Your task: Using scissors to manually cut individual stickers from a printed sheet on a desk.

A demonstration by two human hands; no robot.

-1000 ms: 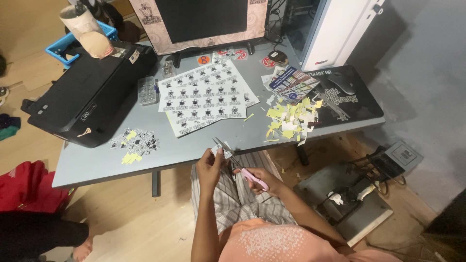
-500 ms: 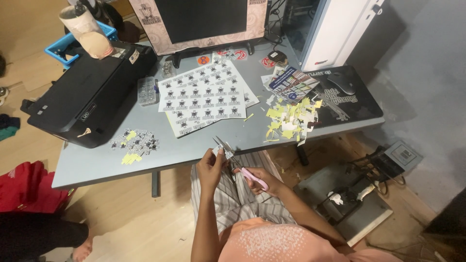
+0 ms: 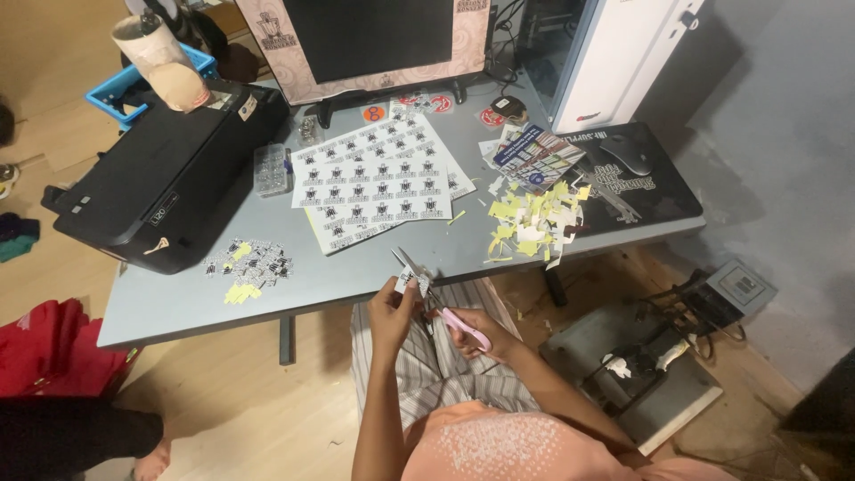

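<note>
Your right hand (image 3: 481, 331) is closed around the pink handles of the scissors (image 3: 436, 298), just above your lap. The blades are open and point up and to the left, toward the desk edge. Your left hand (image 3: 394, 312) pinches a small sticker piece (image 3: 409, 281) between its fingertips, and this piece sits between the blades.

On the grey desk (image 3: 356, 276), near the front edge at your left, lies a small group of cut stickers (image 3: 249, 264) with some yellow scraps beside it. At your right there is a bigger pile of yellow and white scraps (image 3: 534, 218), touching the black mouse pad (image 3: 659, 191), where a mouse (image 3: 626, 153) rests.

In the middle of the desk lie sticker sheets (image 3: 378, 178), one partly over another. A black printer (image 3: 169, 174) stands at the far left. Behind the sheets is a monitor (image 3: 374, 36), and a white computer case (image 3: 606, 53) is to the right of it.
</note>
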